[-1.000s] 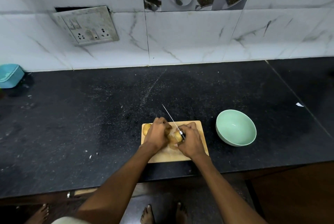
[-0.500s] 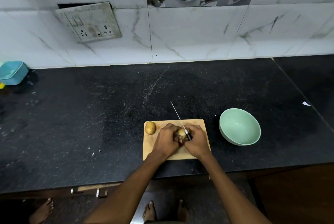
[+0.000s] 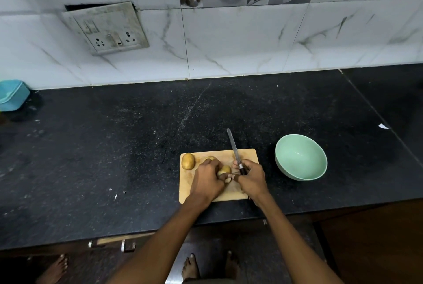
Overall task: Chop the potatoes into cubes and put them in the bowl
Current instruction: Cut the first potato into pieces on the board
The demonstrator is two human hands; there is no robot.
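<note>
A wooden cutting board (image 3: pixel 246 155) lies near the counter's front edge. A whole potato (image 3: pixel 188 161) sits on its far left corner. My left hand (image 3: pixel 206 179) holds a second potato (image 3: pixel 224 170) at the board's middle, and a third potato (image 3: pixel 210 158) shows just beyond the knuckles. My right hand (image 3: pixel 251 178) grips the dark handle of a knife (image 3: pixel 234 146), whose blade points away from me, a little right of the held potato. A mint-green bowl (image 3: pixel 301 156) stands to the right of the board with nothing in it.
The black stone counter (image 3: pixel 114 146) runs wide to the left and behind the board. A blue container (image 3: pixel 11 94) sits at the far left by the tiled wall. A white scrap (image 3: pixel 383 126) lies at right. Bare feet (image 3: pixel 210 265) show below.
The knife has lifted off the potato and moved a little right. My left hand has drawn back, uncovering the potato it holds and another beyond it.
</note>
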